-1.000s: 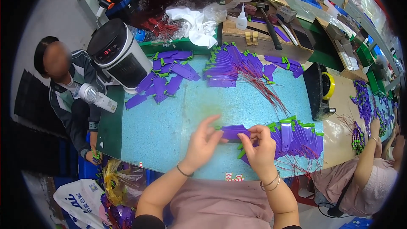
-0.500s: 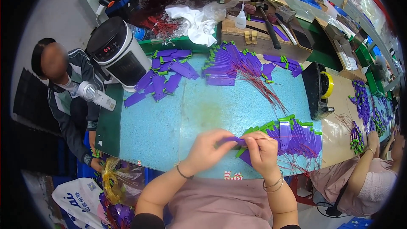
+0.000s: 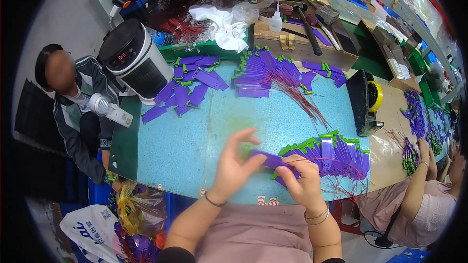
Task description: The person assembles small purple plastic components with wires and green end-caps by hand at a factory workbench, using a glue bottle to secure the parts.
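Note:
A flat purple plastic strip (image 3: 273, 160) with a blurred green end is held over the near part of the blue table mat. My right hand (image 3: 303, 180) pinches its right end between thumb and fingers, and a thin red wire (image 3: 317, 159) runs off to the right from there. At the strip's other end, my left hand (image 3: 233, 168) has its fingers apart, the thumb against the strip. Just beyond my right hand lies a fanned row of purple strips (image 3: 343, 158) with green ends and red wires.
Another fan of wired purple strips (image 3: 265, 70) lies at the back, with loose purple strips (image 3: 183, 95) left of it. A black-and-white heater (image 3: 141, 63) stands back left. A tape dispenser (image 3: 363, 107) is at the right. One person sits left; another's arm (image 3: 419, 180) works at right.
My left fingers have opened from their pinch and spread upward. The purple strip now shows its broad face and green end. My right hand keeps its grip, shifted slightly.

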`<control>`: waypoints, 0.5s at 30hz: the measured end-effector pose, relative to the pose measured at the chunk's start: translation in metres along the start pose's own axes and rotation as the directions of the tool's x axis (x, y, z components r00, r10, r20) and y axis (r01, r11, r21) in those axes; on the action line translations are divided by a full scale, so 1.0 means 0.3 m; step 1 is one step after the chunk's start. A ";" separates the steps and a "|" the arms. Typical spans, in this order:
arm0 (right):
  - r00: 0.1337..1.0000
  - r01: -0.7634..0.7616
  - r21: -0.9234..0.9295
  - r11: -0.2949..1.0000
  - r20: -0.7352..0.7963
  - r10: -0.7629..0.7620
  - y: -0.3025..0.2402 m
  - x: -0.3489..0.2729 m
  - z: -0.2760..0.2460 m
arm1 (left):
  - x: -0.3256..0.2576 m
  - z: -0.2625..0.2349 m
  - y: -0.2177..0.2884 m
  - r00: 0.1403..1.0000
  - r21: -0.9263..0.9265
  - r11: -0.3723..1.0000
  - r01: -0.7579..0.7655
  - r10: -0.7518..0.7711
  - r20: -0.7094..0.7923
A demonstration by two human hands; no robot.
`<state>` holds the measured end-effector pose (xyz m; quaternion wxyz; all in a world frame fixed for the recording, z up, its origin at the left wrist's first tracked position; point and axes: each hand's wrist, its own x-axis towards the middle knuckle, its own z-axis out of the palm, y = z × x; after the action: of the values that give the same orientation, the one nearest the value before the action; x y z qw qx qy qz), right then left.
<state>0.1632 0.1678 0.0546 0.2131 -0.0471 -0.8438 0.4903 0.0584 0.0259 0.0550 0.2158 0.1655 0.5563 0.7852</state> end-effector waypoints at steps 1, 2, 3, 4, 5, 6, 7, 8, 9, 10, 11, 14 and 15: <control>0.998 -0.033 0.068 0.997 -0.054 0.037 -0.002 -0.008 0.016 | -0.006 -0.001 -0.014 1.000 0.001 1.000 0.000 0.000 0.000; 0.992 -0.060 0.135 0.989 -0.105 0.074 -0.002 -0.013 0.020 | -0.011 -0.007 -0.045 0.994 -0.057 0.998 0.019 -0.012 0.106; 0.992 -0.058 0.135 0.989 -0.101 0.072 -0.003 -0.012 0.018 | -0.011 -0.018 -0.079 0.978 -0.113 0.993 0.043 -0.019 0.207; 0.994 -0.018 0.104 0.994 -0.105 0.029 -0.003 -0.010 0.013 | -0.002 -0.055 -0.115 0.939 -0.107 0.994 0.020 0.018 0.342; 0.994 0.017 0.069 0.997 -0.110 -0.009 0.003 -0.007 0.008 | 0.004 -0.066 -0.106 0.939 -0.110 0.994 0.023 0.016 0.343; 0.994 0.014 0.067 0.998 -0.110 -0.006 0.010 -0.003 -0.007 | 0.016 -0.073 -0.090 0.949 -0.016 0.996 -0.083 0.084 0.304; 0.992 0.097 -0.068 0.993 -0.071 -0.101 0.018 0.002 -0.029 | 0.027 -0.080 -0.069 0.949 0.084 0.979 -0.185 0.156 0.272; 0.982 0.179 -0.199 0.964 -0.022 -0.187 0.023 0.003 -0.042 | 0.036 -0.085 -0.033 0.949 0.083 0.980 -0.181 0.151 0.276; 0.983 0.173 -0.202 0.964 -0.025 -0.182 0.021 0.002 -0.045 | 0.041 -0.088 0.014 0.891 0.367 0.859 -0.357 0.194 0.411; 0.981 0.191 -0.231 0.954 0.025 -0.190 0.019 0.000 -0.047 | 0.043 -0.087 0.036 0.817 0.576 0.626 -0.526 0.183 0.547; 0.976 0.218 -0.251 0.943 0.080 -0.204 0.015 0.003 -0.046 | 0.040 -0.084 0.036 0.819 0.579 0.624 -0.525 0.183 0.544; 0.977 0.214 -0.202 0.956 0.034 -0.212 -0.012 0.008 -0.043 | 0.030 -0.069 0.033 0.762 0.513 0.633 -0.580 0.200 0.616; 0.977 0.214 -0.204 0.955 0.030 -0.212 -0.014 0.009 -0.037 | 0.024 -0.067 0.032 0.773 0.522 0.638 -0.566 0.190 0.606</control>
<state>0.1658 0.1755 0.0638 0.2554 0.0241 -0.8909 0.3748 0.0407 0.0107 0.0577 0.0990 0.5456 0.6779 0.4826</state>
